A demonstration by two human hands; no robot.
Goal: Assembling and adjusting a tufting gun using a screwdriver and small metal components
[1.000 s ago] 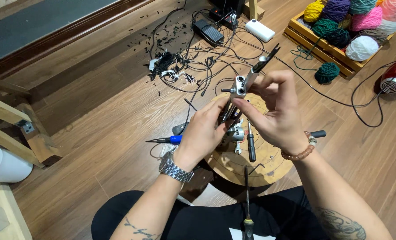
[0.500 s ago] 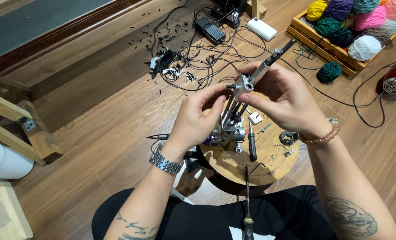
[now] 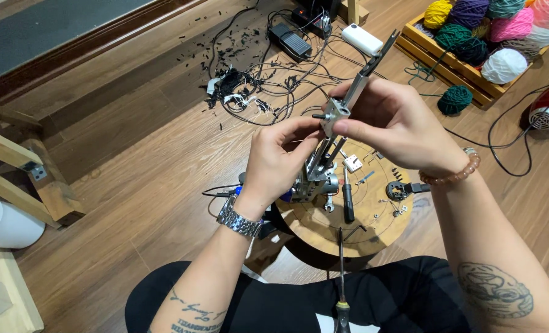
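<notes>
Moved: both hands sit higher than a second ago; metal assembly now lifted clear above the round wooden surface, long rail swung up toward 1 o'clock.
Thing: metal assembly, a small block with a thin rail, held mid-air over the round wooden surface.
Long axis: runs from 7 o'clock (lower rods near the clamp parts) to 1 o'clock (rail tip, toward the yarn crate).
Right grip: right hand closed around the block and rail, thumb pressed on the block's near face.
Left grip: left hand pinching at a small dark screw that sticks out of the block at 9 o'clock; fingertips touching it.
Nearer hand: left is the one at the screw; right carries the weight.
Below: silver clamp parts on the surface, just under the left hand, at its 6 o'clock.
Surface load: black-handled driver, small wrench, loose screws, a black round fitting at 3 o'clock.
Container: wooden crate at 1 o'clock, holding yarn balls in yellow, purple, green, pink, white; one green ball outside, just beside it.
Floor: cable tangle with black scraps at 11 o'clock.
</notes>
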